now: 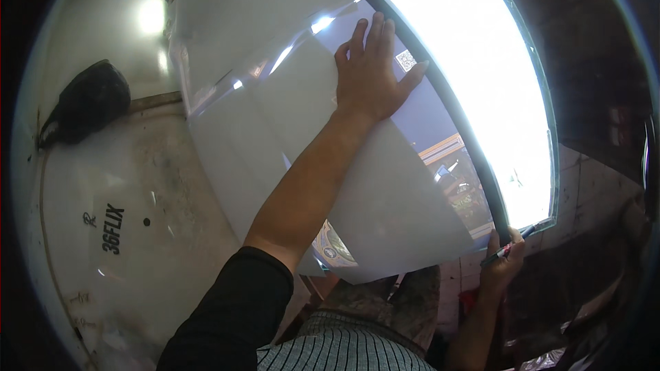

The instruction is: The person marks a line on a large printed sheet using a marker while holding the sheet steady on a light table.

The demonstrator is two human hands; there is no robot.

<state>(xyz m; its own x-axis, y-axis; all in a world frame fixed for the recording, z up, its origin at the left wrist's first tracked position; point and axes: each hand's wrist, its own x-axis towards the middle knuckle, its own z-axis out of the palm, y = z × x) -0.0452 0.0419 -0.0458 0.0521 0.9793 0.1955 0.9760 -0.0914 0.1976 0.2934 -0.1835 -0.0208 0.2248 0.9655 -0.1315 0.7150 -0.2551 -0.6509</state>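
Note:
My left hand (371,72) lies flat with its fingers spread on a glossy printed sheet (423,113), close to a long dark strip (450,103) like a straightedge. Whitish translucent sheets (385,192) cover part of the print under my left forearm. At the strip's near end, my right hand (503,264) grips a slim dark pen-like tool (498,255) with some red and white on it. Whether it is a marker or a cutter cannot be made out. Thumb and fingers of that hand are at the strip's end too.
A glaring white lit panel (488,82) with a thin edge lies right of the strip. To the left is a worn whitish board (158,185) with dark lettering, and a black bag-like bundle (89,103) on it. Pale floor tiles (584,185) show at the right.

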